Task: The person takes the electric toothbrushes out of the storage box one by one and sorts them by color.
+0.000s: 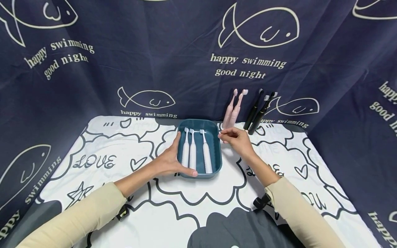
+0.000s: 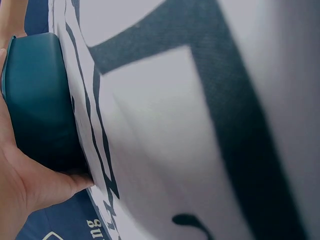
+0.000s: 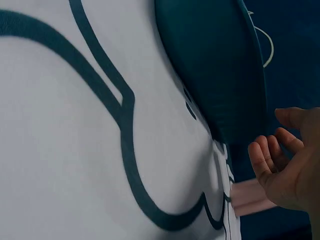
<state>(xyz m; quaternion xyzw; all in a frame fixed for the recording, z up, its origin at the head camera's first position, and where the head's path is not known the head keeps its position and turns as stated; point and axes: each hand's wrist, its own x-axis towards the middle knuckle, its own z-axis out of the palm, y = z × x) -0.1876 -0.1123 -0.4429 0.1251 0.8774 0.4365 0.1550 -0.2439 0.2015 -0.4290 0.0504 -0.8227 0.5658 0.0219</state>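
A dark teal tray stands on the table, holding three white electric toothbrushes with their heads pointing away. My left hand spreads around its near left corner, thumb along the front wall and fingers along the left side. The left wrist view shows this hand against the tray's outer wall. By the tray's right rim is my right hand, its fingers loosely bent. In the right wrist view, nothing shows between the fingers of that hand, and the tray is close by.
Two pink electric toothbrushes stand upright behind my right hand. Several black ones stand to their right. A dark blue fish-print curtain hangs behind the table. The white tablecloth carries dark drawings.
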